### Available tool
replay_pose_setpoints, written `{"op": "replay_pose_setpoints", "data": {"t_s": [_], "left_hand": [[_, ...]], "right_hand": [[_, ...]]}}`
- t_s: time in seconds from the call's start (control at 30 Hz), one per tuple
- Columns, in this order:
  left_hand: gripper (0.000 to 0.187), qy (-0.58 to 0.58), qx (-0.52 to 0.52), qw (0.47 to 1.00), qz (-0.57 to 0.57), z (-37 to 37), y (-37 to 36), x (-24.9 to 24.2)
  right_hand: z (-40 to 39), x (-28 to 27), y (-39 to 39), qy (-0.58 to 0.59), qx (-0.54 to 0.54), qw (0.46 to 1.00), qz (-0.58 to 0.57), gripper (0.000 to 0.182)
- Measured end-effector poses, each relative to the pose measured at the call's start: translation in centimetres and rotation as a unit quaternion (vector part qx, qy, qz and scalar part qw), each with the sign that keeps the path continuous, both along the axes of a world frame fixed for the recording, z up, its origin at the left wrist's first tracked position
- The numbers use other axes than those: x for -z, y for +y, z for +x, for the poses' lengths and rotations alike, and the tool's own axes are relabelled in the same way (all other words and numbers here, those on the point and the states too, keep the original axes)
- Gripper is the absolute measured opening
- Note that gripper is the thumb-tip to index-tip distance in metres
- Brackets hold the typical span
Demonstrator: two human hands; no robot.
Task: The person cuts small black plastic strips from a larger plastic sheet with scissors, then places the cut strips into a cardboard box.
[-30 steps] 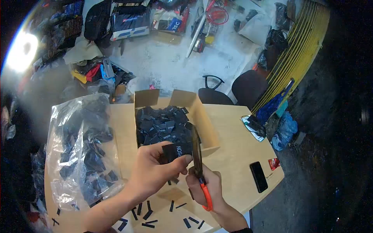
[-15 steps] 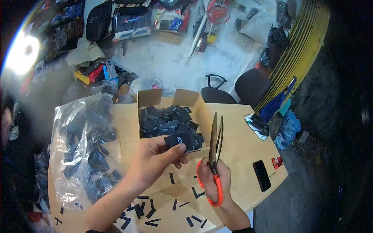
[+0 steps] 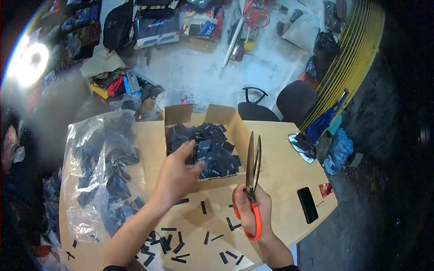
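My left hand (image 3: 178, 174) is over the near left side of a cardboard box (image 3: 242, 144), its thumb and fingers apart with no label visible in them. Black fabric labels (image 3: 217, 156) with pale lettering fill the box in a loose heap. To the right of the box, my right hand (image 3: 255, 212) grips a pair of scissors (image 3: 252, 180) by orange-red handles. The long blades point upward, slightly parted, with nothing between them. Narrow black strips (image 3: 165, 244) lie scattered on the table below both hands.
A clear plastic bag (image 3: 104, 176) of black pieces covers the table's left side. At the right lie a black phone (image 3: 308, 205) and a small red packet (image 3: 325, 190). Dark chairs (image 3: 296, 104) stand past the table's far edge (image 3: 266, 121).
My left hand has let go of a black label and moved up to the box, its fingers now spread. My right hand keeps the scissors in nearly the same place.
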State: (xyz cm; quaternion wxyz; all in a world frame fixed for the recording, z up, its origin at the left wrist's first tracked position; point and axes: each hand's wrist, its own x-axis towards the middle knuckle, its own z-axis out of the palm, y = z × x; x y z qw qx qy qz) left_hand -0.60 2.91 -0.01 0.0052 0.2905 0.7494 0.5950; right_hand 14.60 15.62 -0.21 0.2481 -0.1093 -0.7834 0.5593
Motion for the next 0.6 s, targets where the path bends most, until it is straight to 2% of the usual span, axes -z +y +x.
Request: {"op": "replay_pose_setpoints", "data": {"t_s": [0.03, 0.17, 0.27, 0.3, 0.33, 0.4, 0.43, 0.53, 0.57, 0.6], "left_hand": [[0.054, -0.057, 0.021, 0.998, 0.000, 0.1, 0.0, 0.2], [0.046, 0.006, -0.014, 1.000, 0.025, 0.2, 0.2, 0.1], [0.046, 0.007, -0.011, 0.998, 0.055, 0.9, -0.8, -2.3], [0.043, -0.034, 0.008, 0.991, 0.133, 0.9, -1.0, -2.5], [0.043, -0.032, 0.008, 0.991, 0.130, 1.0, -1.4, -3.1], [0.041, 0.000, 0.004, 0.980, 0.198, 1.5, -2.5, -4.7], [0.039, 0.039, -0.012, 0.980, 0.195, 1.7, -3.2, -5.5], [0.034, 0.053, -0.024, 0.973, 0.224, 3.1, -5.4, -7.9], [0.032, 0.101, -0.046, 0.970, 0.215, 3.3, -6.1, -8.3], [0.030, 0.092, -0.039, 0.961, 0.256, 3.8, -6.5, -8.8]], "right_hand": [[-0.1, -0.5, -0.2, 0.010, -0.002, 1.000, -0.009, 0.011], [-0.1, -0.4, -0.1, 0.018, 0.006, 0.999, -0.049, 0.011], [0.0, -0.5, 0.1, 0.007, 0.013, 1.000, -0.003, 0.012], [0.0, -0.5, 0.1, 0.008, 0.013, 1.000, -0.006, 0.012], [0.0, -0.5, 0.1, 0.004, 0.014, 1.000, -0.018, 0.013], [-0.1, -0.5, 0.0, 0.001, 0.014, 0.999, -0.035, 0.014], [0.0, -0.8, -0.1, -0.007, 0.016, 0.999, -0.039, 0.014], [0.1, -0.8, 0.1, -0.009, 0.003, 0.999, -0.039, 0.015], [0.1, -0.6, 0.3, -0.003, 0.006, 1.000, -0.024, 0.015], [0.1, -0.5, 0.4, 0.004, 0.009, 1.000, -0.011, 0.015]]}}
